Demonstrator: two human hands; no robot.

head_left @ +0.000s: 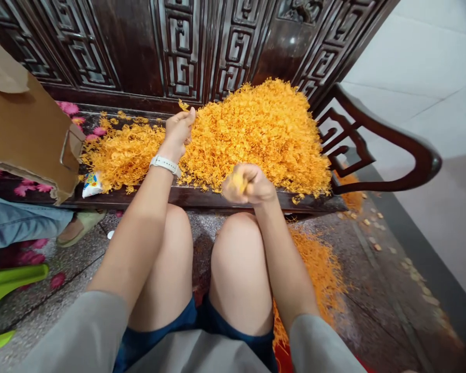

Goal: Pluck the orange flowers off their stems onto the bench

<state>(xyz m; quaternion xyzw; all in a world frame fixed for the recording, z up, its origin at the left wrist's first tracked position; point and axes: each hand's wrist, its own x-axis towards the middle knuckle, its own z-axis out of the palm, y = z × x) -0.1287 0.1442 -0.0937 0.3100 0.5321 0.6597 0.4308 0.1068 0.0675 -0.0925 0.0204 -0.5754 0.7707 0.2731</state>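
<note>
Fingers of right hand (pixel 250 185) clenched on crinkly orange shreds (pixel 236 181); left fingers (pixel 182 120) pressed together over heap (pixel 256 132).

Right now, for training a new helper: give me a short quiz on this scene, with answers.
1. What does the right hand hold: a clump of orange shreds or a small packet?
2. True or false: a white watch sits on the left wrist.
3. Besides the dark carved bench, where else do orange shreds lie?

Key:
1. A clump of orange shreds
2. True
3. On the floor
</note>
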